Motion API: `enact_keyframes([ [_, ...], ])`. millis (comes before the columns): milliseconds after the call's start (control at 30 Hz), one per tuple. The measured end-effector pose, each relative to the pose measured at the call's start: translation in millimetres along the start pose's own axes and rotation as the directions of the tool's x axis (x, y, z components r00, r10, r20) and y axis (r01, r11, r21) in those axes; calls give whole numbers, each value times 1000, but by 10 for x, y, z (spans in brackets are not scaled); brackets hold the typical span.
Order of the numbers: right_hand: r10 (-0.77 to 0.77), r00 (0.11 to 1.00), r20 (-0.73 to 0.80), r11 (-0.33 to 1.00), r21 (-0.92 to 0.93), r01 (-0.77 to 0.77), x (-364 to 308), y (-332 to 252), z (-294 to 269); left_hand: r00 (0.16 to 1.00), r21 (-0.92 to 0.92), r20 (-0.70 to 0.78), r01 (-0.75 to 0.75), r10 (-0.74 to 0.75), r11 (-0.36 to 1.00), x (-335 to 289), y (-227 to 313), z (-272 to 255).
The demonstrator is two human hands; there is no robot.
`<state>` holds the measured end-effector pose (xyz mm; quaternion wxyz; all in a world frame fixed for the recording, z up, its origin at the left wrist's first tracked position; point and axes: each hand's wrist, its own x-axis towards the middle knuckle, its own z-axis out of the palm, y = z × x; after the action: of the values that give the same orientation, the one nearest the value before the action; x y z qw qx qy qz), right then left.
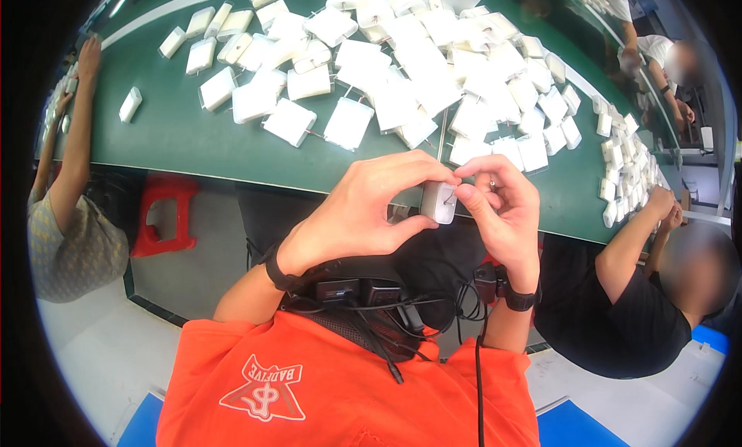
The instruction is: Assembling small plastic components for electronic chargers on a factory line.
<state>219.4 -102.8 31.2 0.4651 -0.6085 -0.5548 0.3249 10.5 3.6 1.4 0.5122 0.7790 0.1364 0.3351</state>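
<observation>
A white plug charger (pixel 439 202), a small block with metal pins on the side turned to the right, is held just off the near edge of the green table. My left hand (pixel 363 203) grips it between thumb and fingers from the left. On the other side, my right hand (pixel 504 207) has its thumb and index finger pinched together close to the pins. Whatever lies between those right fingertips is too small to make out. Beyond both hands spreads a large heap of similar white chargers (pixel 348 123), several with pins sticking out.
The green table (pixel 178 138) runs across in front of me. One white charger (pixel 131 105) lies apart at the left. Co-workers sit at both sides; a smaller charger pile (pixel 627 165) lies near the right one. A red stool (pixel 166 215) stands at left. Cables (pixel 379 335) hang below my wrists.
</observation>
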Motion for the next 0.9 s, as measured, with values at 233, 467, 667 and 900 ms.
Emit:
enact_keyframes([
  [233, 57, 998, -11, 996, 64, -56, -40, -12, 22, 1000, 2, -1, 0, 0, 1000, 0, -4, 0],
  [467, 70, 997, -26, 995, 72, -68, -56, -6, 39, 1000, -10, -7, -5, 5, 1000, 4, 9, 4],
  [667, 79, 997, -17, 994, 81, -78, -35, -54, 65, 1000, 25, 6, 6, -6, 1000, 9, 19, -12],
  [900, 89, 996, -16, 990, 110, -87, -61, 7, 72, 1000, -9, 2, 1, -1, 1000, 3, 21, -11],
])
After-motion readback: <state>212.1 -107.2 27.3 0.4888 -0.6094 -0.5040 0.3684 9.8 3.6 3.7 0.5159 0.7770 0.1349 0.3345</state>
